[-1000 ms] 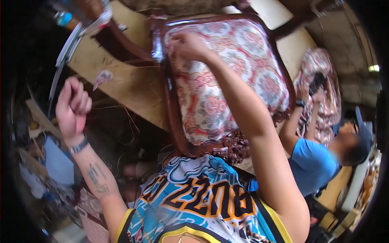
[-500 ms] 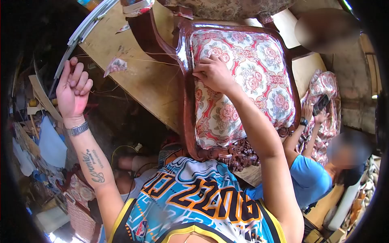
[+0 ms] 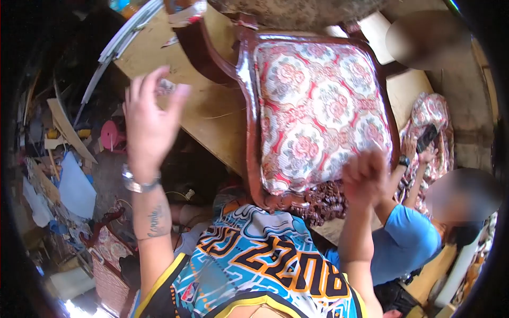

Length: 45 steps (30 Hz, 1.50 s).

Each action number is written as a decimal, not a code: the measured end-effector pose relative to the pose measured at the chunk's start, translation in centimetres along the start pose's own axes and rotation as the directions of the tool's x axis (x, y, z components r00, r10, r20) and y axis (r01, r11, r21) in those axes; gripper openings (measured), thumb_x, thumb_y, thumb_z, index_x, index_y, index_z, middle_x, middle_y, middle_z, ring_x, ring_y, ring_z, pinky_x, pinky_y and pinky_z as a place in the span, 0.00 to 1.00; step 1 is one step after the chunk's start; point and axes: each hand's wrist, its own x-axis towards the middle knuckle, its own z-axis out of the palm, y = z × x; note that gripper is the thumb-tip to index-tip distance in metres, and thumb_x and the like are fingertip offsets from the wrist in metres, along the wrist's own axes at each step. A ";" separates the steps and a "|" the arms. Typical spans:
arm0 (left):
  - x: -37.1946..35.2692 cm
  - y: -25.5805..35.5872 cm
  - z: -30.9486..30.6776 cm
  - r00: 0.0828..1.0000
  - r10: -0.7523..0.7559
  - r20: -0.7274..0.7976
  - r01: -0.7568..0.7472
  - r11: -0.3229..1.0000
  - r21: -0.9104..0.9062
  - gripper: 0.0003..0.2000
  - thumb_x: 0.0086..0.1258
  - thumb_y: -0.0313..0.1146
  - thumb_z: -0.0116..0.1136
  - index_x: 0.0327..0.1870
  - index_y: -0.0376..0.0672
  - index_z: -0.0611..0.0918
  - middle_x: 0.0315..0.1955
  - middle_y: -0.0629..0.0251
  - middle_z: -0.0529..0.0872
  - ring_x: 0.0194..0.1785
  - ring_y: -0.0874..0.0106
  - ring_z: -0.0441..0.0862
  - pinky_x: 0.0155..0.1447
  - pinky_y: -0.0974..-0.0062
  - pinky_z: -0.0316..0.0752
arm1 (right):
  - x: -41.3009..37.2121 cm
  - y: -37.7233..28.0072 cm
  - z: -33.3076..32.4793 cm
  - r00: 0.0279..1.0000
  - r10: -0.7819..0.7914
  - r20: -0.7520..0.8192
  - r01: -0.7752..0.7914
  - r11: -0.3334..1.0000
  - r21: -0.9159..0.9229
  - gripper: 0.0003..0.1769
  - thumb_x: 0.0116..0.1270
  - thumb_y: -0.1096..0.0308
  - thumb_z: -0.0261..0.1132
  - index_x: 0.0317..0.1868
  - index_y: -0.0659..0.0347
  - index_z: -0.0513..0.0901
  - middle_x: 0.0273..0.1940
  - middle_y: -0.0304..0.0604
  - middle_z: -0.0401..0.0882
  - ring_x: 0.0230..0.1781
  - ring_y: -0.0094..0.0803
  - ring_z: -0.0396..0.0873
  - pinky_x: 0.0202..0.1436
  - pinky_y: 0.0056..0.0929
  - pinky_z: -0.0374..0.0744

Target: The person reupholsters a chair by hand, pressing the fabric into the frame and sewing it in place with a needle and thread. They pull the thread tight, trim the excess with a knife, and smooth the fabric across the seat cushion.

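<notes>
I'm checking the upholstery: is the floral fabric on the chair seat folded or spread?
Spread: the floral fabric lies inside the wooden frame, its rose pattern showing broadly without visible folds.

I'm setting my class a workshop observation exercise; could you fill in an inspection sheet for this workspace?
Surface: tan board beside the chair.
Job's things: chair has a glossy dark wooden frame and a floral seat.
Clutter: fabric scrap on the board; pink round item and pale sheet among mixed pieces at left.
Hands: left hand open; right hand blurred, fingers bent, near the seat's near right corner, contact unclear.
Cables: nothing seen.
Surroundings: at right, a person in a blue shirt holds a dark object.
</notes>
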 end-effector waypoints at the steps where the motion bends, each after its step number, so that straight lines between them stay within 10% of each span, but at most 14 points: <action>1: -0.1 4.5 1.6 0.960 0.257 -0.115 -0.218 0.938 0.270 0.25 0.65 0.51 0.63 0.52 0.38 0.79 0.47 0.58 0.79 0.52 0.62 0.75 0.59 0.63 0.69 | -2.8 -2.5 0.0 0.984 -0.088 -0.156 0.086 0.996 -0.016 0.18 0.79 0.58 0.46 0.27 0.50 0.61 0.18 0.30 0.48 0.17 0.21 0.50 0.18 0.22 0.54; 3: -3.3 9.4 6.8 0.834 0.519 0.189 -0.451 0.837 -0.309 0.41 0.55 0.56 0.67 0.67 0.43 0.68 0.59 0.51 0.72 0.65 0.51 0.65 0.68 0.50 0.58 | -9.8 -5.7 -4.0 0.907 -0.307 -0.288 0.247 0.942 -0.227 0.19 0.79 0.58 0.45 0.26 0.51 0.59 0.18 0.29 0.48 0.18 0.20 0.50 0.18 0.23 0.54; 5: -8.1 13.4 14.5 0.447 0.798 0.404 -0.521 0.599 -0.607 0.46 0.53 0.53 0.69 0.71 0.41 0.62 0.64 0.48 0.69 0.69 0.49 0.63 0.71 0.47 0.56 | -18.1 -7.7 -6.8 0.794 -0.453 -0.406 0.206 0.828 -0.521 0.17 0.79 0.61 0.47 0.27 0.52 0.59 0.19 0.31 0.49 0.17 0.17 0.49 0.17 0.19 0.51; 7: -11.9 14.4 19.4 0.268 0.870 0.413 -0.471 0.492 -0.732 0.33 0.52 0.42 0.70 0.60 0.40 0.73 0.45 0.58 0.79 0.53 0.58 0.77 0.59 0.54 0.70 | -28.2 -7.9 -9.3 0.514 -0.698 -0.499 -0.232 0.447 -0.864 0.16 0.78 0.63 0.49 0.29 0.56 0.63 0.20 0.33 0.56 0.17 0.22 0.56 0.20 0.24 0.56; 9: -14.3 12.8 21.9 0.207 0.891 0.404 -0.389 0.454 -0.802 0.09 0.56 0.31 0.62 0.36 0.41 0.78 0.29 0.61 0.79 0.32 0.62 0.81 0.33 0.63 0.77 | -37.3 -6.9 -8.5 0.470 -0.840 -0.270 -0.743 -0.213 -0.634 0.15 0.78 0.64 0.50 0.30 0.61 0.67 0.20 0.39 0.63 0.19 0.33 0.63 0.24 0.33 0.63; 10: -13.1 13.2 21.4 0.069 0.819 0.570 -0.411 0.543 -0.732 0.12 0.56 0.34 0.66 0.40 0.44 0.82 0.29 0.61 0.79 0.32 0.60 0.81 0.32 0.64 0.77 | -42.3 -6.0 -8.5 0.382 -0.864 -0.328 -0.853 -0.193 -0.485 0.15 0.77 0.64 0.50 0.32 0.65 0.69 0.21 0.47 0.67 0.21 0.44 0.68 0.28 0.42 0.66; 16: -0.1 9.9 15.5 0.559 0.545 0.625 -0.511 0.820 -0.259 0.06 0.68 0.27 0.58 0.43 0.37 0.81 0.36 0.57 0.82 0.42 0.64 0.82 0.48 0.70 0.77 | -64.2 3.9 -1.1 -0.163 -0.742 -0.650 -0.928 -0.108 0.356 0.21 0.77 0.54 0.45 0.39 0.65 0.73 0.34 0.65 0.80 0.35 0.65 0.77 0.37 0.57 0.71; 18: 2.7 8.1 12.5 0.703 0.287 0.650 -0.464 0.878 0.114 0.13 0.75 0.37 0.51 0.52 0.39 0.79 0.47 0.56 0.78 0.48 0.60 0.82 0.51 0.66 0.76 | -65.6 6.6 0.0 -0.015 -0.714 -0.700 -0.953 -0.202 0.227 0.19 0.76 0.54 0.48 0.39 0.63 0.75 0.33 0.67 0.79 0.36 0.65 0.78 0.37 0.58 0.72; 19: 3.3 7.7 10.6 0.740 0.199 0.643 -0.441 0.865 0.240 0.16 0.76 0.40 0.48 0.56 0.40 0.77 0.50 0.54 0.77 0.51 0.54 0.80 0.54 0.62 0.76 | -63.8 7.2 -0.7 -0.147 -0.565 -0.812 -0.934 -0.191 0.302 0.19 0.76 0.55 0.49 0.39 0.64 0.73 0.31 0.64 0.79 0.35 0.64 0.77 0.38 0.56 0.73; 24: -1.6 0.9 2.6 0.780 0.027 0.625 -0.418 0.766 0.488 0.18 0.75 0.39 0.44 0.58 0.40 0.77 0.49 0.48 0.82 0.51 0.51 0.80 0.51 0.56 0.76 | -41.8 6.8 -9.9 0.598 -0.562 -0.572 -0.711 -0.042 -0.702 0.11 0.71 0.68 0.56 0.29 0.63 0.72 0.25 0.55 0.73 0.25 0.55 0.73 0.30 0.47 0.70; 25: -2.8 3.6 1.3 0.663 -0.270 0.698 -0.300 0.759 0.578 0.18 0.75 0.39 0.43 0.56 0.40 0.78 0.47 0.48 0.84 0.48 0.51 0.82 0.51 0.56 0.77 | -36.1 5.6 -11.1 0.692 -0.576 -0.436 -0.568 -0.061 -0.821 0.10 0.71 0.70 0.56 0.30 0.63 0.72 0.24 0.51 0.72 0.23 0.48 0.72 0.28 0.42 0.69; 27: -7.2 4.8 -0.2 0.581 -0.330 0.744 0.012 0.917 0.398 0.16 0.74 0.37 0.44 0.52 0.40 0.82 0.42 0.46 0.85 0.45 0.49 0.82 0.50 0.56 0.78 | -27.1 4.1 -13.5 0.724 -0.607 -0.329 -0.371 0.059 -0.927 0.13 0.74 0.66 0.54 0.30 0.63 0.71 0.23 0.44 0.68 0.22 0.36 0.67 0.28 0.34 0.68; 36: -24.2 8.1 2.7 0.677 0.048 0.734 0.254 0.921 -0.294 0.19 0.69 0.28 0.53 0.61 0.44 0.78 0.24 0.57 0.78 0.27 0.58 0.79 0.33 0.62 0.76 | 5.6 2.7 -8.8 0.904 -0.373 0.210 0.282 0.150 -0.948 0.13 0.76 0.66 0.52 0.33 0.66 0.70 0.23 0.38 0.66 0.25 0.23 0.62 0.28 0.28 0.65; 45: -33.0 7.5 2.2 0.774 -0.101 0.625 0.450 0.782 -0.432 0.22 0.67 0.26 0.53 0.64 0.46 0.76 0.32 0.57 0.84 0.32 0.59 0.83 0.37 0.66 0.78 | 15.5 12.6 -2.8 0.970 -0.222 0.104 0.085 -0.093 -0.992 0.17 0.73 0.56 0.56 0.45 0.65 0.75 0.28 0.56 0.81 0.31 0.48 0.83 0.36 0.43 0.76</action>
